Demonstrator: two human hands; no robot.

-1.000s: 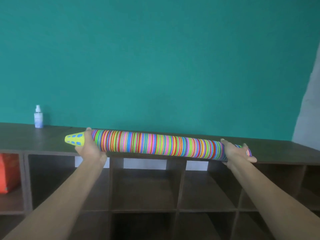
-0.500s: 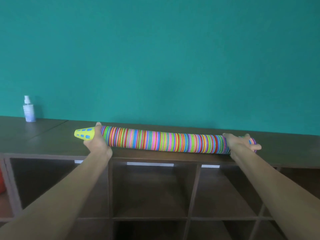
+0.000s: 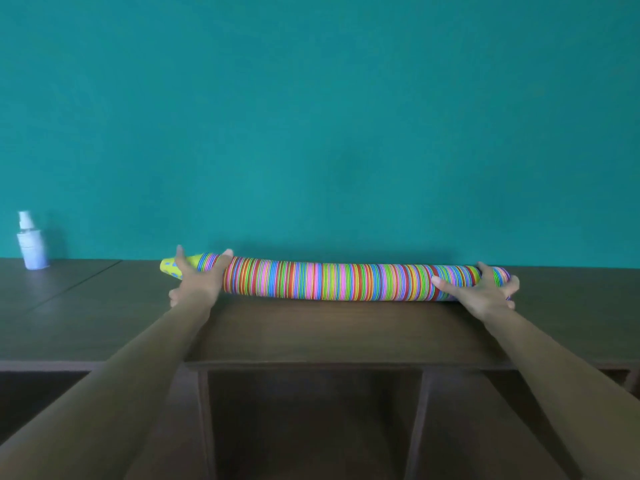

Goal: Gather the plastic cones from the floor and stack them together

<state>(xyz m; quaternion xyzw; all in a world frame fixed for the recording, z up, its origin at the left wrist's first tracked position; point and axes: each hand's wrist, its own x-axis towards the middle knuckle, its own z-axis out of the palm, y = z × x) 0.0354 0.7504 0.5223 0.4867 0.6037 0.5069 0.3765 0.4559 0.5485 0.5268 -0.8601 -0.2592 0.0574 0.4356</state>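
On top of the dark wooden shelf unit [image 3: 104, 317], close to the teal wall [image 3: 329, 116], a long stack of plastic cones [image 3: 329, 280] is lying on its side, running left to right and reaching across most of the middle of the view; its many thin bands of red, pink, blue, green, orange and yellow are showing edge-on, and the yellow tip with blue spots [image 3: 168, 266] is pointing left; the left hand [image 3: 199, 277] is lying over the stack's left end just where the tip begins, its fingers spread and straight, one finger reaching over the tip and the thumb lying across the top of the bands, so it is pressing on the stack rather than closing round it; the right hand [image 3: 485, 289] is resting against the stack's right end, its thumb stretching left along the front of the bands and its fingers splaying over and past the end, slightly bent but not wrapping round the stack; both bare forearms are reaching forward from the lower corners of the view; a small white spray bottle [image 3: 31, 245] is standing upright at the far left of the shelf top, well apart from the stack; below the top's front edge, open cubby compartments [image 3: 311, 427] are showing in shadow.
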